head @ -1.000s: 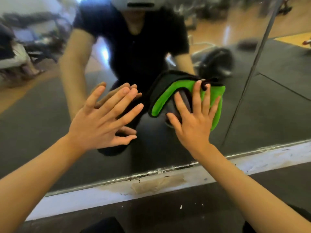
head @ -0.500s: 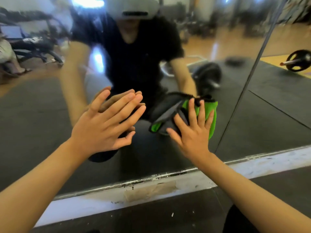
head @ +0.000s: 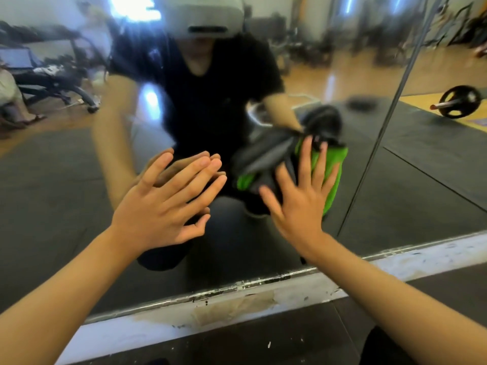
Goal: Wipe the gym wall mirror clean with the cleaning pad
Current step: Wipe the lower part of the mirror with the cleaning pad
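The wall mirror [head: 421,180] fills the upper view down to a low edge near the floor. A green and black cleaning pad [head: 334,169] lies flat against the glass right of centre. My right hand [head: 300,198] presses it to the mirror with straight, spread fingers. My left hand [head: 163,204] rests flat on the glass to the left, fingers straight and close together, touching its own reflection. The pad's left part is crumpled and dark.
A white, chipped wall strip [head: 263,306] runs under the mirror, with dark floor matting [head: 263,343] below it. A vertical seam [head: 379,143] splits the mirror panels right of the pad. The glass reflects a person, a barbell plate [head: 459,101] and gym gear.
My right hand has slid the pad slightly down and left on the glass, and the pad has bunched so less green shows. My left hand stays flat in place.
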`<action>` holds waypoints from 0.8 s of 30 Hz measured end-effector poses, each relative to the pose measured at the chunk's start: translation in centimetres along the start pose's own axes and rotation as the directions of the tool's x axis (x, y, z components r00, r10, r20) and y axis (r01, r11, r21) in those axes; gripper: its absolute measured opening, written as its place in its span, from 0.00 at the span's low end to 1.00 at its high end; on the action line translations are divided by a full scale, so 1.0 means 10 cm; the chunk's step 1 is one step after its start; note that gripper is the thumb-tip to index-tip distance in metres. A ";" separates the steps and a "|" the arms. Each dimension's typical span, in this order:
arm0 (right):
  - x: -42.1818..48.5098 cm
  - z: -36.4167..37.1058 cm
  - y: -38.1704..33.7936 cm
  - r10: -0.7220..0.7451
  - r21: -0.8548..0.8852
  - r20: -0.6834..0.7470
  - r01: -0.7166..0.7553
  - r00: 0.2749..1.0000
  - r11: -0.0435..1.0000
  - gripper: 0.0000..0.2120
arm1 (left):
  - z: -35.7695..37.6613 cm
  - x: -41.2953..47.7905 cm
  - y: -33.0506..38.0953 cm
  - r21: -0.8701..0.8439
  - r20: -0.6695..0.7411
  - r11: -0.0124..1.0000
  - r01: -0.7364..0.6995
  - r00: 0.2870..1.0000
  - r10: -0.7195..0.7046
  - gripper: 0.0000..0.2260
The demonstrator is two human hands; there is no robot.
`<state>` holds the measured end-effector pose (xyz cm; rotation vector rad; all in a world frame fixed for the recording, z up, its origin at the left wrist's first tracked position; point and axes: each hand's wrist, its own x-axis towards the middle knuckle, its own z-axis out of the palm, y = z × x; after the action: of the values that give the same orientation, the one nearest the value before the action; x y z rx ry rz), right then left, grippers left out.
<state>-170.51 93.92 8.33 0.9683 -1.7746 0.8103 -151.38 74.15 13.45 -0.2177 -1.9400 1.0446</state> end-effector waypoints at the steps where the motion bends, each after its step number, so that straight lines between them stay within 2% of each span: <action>1: 0.31 -0.07 -0.13 0.042 0.008 -0.046 -0.042 0.998 0.999 0.24 | 0.00 0.00 0.00 -0.003 0.007 1.000 0.003 1.000 -0.003 0.33; 4: 0.78 -0.15 -0.38 0.130 -0.031 -0.130 -0.135 0.983 0.990 0.28 | -0.01 0.01 0.02 0.011 0.015 1.000 0.010 1.000 -0.011 0.33; 7: 0.56 -0.08 -0.30 0.065 -0.079 -0.145 -0.077 0.987 0.994 0.27 | -0.02 0.03 0.01 -0.017 0.026 1.000 0.007 1.000 -0.006 0.33; 10: 0.18 -0.01 -0.10 -0.031 -0.066 -0.060 0.027 0.998 0.997 0.26 | -0.10 0.05 0.03 -0.073 0.081 0.996 0.055 0.995 -0.049 0.32; 12: -0.05 0.05 0.02 -0.042 -0.047 -0.011 0.041 0.999 0.998 0.24 | -0.22 0.03 0.06 -0.110 0.096 0.978 0.176 0.982 -0.165 0.33; 15: -0.49 0.15 0.16 -0.011 -0.044 0.086 0.015 0.996 0.999 0.23 | -0.37 -0.14 -0.09 -0.039 0.052 0.936 0.351 0.936 -0.348 0.34; 19: -1.03 0.22 0.23 0.021 -0.090 0.234 0.000 0.972 0.996 0.29 | -0.31 -0.42 -0.38 0.109 0.069 0.904 0.414 0.904 -0.422 0.38; 21: -0.89 0.17 0.17 0.025 -0.076 0.227 -0.008 0.974 0.997 0.29 | -0.19 -0.49 -0.40 0.162 0.045 0.905 0.393 0.913 -0.405 0.40; 24: 0.07 -0.07 -0.15 -0.142 -0.033 0.095 0.145 0.985 0.989 0.24 | -0.12 -0.52 -0.38 0.202 -0.016 0.900 0.387 0.920 -0.392 0.41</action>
<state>-169.13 93.58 9.40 1.1090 -1.7695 0.6464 -146.55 69.77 13.30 0.2912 -1.7841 0.9648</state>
